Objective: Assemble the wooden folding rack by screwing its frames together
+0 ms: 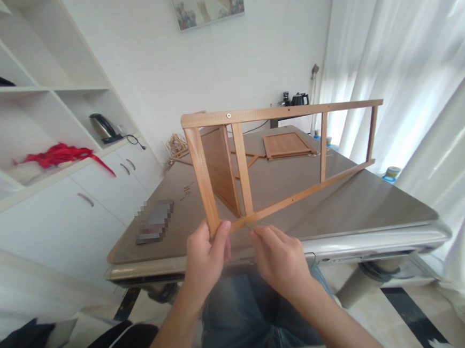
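With directions taken from the spot where the hands meet, a ladder-like wooden frame [242, 168] spans from 11 o'clock out to 2 o'clock, standing on its side over the brushed-metal desk [364, 212]. The left hand [206, 248] grasps the frame's near corner, thumb on top and fingers curled round the wood. At its 3 o'clock, the right hand [279, 253] has its fingers pinched on a small metal tool [250, 227] (too slight in view to say which kind), whose tip meets the lower rail at the foot of a crossbar. An inset wooden panel [219, 169] stands at about 12 o'clock, between the two rails.

Another framed wooden panel [287, 144] lies flat at 1 o'clock, toward the far end of the desk. Small loose pieces [186, 190] are scattered near 11 o'clock, and a dark flat device [154, 221] (pixelated) rests between 9 and 10 o'clock. Well apart at 10 o'clock, red ribbon [60, 155] and an electric kettle [103, 128] sit on white shelving [57, 201].
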`<state>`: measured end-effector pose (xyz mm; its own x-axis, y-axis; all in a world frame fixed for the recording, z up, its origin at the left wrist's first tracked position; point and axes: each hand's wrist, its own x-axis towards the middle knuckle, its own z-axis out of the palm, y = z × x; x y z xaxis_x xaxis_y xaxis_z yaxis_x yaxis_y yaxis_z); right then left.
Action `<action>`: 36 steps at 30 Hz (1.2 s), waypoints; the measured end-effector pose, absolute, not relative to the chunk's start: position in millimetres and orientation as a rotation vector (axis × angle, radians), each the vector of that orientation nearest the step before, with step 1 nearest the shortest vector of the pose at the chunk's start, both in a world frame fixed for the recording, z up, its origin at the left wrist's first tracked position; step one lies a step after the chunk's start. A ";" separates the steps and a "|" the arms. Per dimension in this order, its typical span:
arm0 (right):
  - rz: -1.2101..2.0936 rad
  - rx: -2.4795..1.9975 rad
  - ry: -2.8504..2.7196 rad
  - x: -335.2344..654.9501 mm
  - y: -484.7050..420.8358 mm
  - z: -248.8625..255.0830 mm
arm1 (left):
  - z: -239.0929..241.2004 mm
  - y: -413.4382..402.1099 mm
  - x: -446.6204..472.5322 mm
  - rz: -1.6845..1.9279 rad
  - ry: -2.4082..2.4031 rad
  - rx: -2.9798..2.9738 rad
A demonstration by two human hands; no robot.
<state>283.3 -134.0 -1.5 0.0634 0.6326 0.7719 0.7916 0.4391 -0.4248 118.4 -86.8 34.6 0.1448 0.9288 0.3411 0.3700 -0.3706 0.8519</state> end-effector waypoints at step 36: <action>-0.677 -0.940 -1.897 327.3 -88.5 107.4 | -32.5 -53.9 90.9 1.033 1.230 1.962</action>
<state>327.3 -88.5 107.4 -0.3199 0.3378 0.8852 0.8220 0.5636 0.0819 90.9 -53.9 -32.5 0.2686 0.9161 0.2977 0.4519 -0.3928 0.8009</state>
